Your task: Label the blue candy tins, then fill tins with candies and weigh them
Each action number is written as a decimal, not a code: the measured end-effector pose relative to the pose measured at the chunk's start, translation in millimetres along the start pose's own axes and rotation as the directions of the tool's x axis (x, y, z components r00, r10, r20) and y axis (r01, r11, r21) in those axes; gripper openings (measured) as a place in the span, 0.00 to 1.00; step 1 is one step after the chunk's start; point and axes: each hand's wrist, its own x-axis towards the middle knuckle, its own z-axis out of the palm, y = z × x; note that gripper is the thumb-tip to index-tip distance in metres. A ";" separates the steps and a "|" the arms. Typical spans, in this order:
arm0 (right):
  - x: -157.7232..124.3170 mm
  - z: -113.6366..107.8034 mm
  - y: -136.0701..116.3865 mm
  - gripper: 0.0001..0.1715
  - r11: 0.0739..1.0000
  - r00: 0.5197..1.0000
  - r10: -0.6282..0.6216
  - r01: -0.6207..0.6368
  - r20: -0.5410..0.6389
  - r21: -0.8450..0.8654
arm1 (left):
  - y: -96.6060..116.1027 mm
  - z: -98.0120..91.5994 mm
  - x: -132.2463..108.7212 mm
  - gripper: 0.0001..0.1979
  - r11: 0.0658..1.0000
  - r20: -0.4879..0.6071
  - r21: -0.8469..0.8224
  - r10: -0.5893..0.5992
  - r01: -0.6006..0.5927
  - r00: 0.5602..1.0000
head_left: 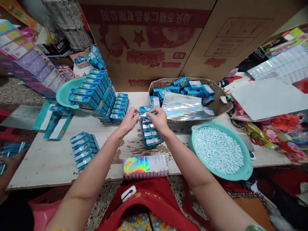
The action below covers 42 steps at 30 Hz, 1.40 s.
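Observation:
My left hand (130, 120) and my right hand (158, 119) meet over the far end of a short row of small blue boxes (151, 133) in the middle of the table. The fingertips of both hands are pinched together; what sits between them is too small to make out. A single blue box (145, 109) lies just beyond my fingers. Nearer to me, a row of shiny rainbow-foil packs (145, 166) runs along the table's front edge. Another row of blue boxes (84, 150) stands left of my left forearm.
At right stands a turquoise basin (247, 165) of pale blue tablets (218, 149). Behind it, a cut-down carton (222, 110) holds loose blue boxes and a silver sheet (183, 107). Stacked blue boxes (91, 93) rise at left. A large cardboard box (154, 41) walls the back.

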 end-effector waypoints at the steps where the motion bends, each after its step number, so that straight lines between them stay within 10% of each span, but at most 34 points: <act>1: 10.7 3.6 2.1 0.04 0.999 1.000 0.019 -0.018 0.005 -0.045 | -5.7 -0.5 11.1 0.07 1.000 0.001 0.013 0.002 -0.002 1.000; 13: 39.1 13.4 50.7 0.08 0.965 0.973 0.231 -0.228 -0.004 0.130 | -74.0 31.2 4.2 0.09 0.928 -0.172 0.055 -0.355 0.369 0.919; 16: 0.5 -19.9 57.4 0.10 0.945 0.971 0.183 -0.130 -0.156 0.301 | -94.3 27.8 -42.7 0.13 0.875 -0.174 0.338 -0.303 0.346 0.937; 20: -112.9 -52.7 67.5 0.11 0.980 0.903 0.112 -0.032 -0.415 0.196 | -112.7 47.4 -121.4 0.18 0.827 0.219 0.547 -0.296 0.134 0.930; 25: -215.6 -34.2 87.6 0.09 0.997 0.996 -0.071 0.072 0.056 -0.014 | -117.4 73.9 -149.0 0.15 0.807 0.317 0.585 -0.321 0.082 0.892; 35: -220.8 2.6 108.6 0.29 0.766 0.837 -0.246 0.477 0.490 -0.431 | -107.9 66.7 -136.1 0.16 0.792 0.322 0.611 -0.264 0.014 0.909; 42: -228.7 -27.2 93.2 0.10 0.840 0.782 -0.266 0.474 0.563 -0.262 | -111.7 69.6 -134.6 0.16 0.817 0.258 0.559 -0.332 0.140 0.907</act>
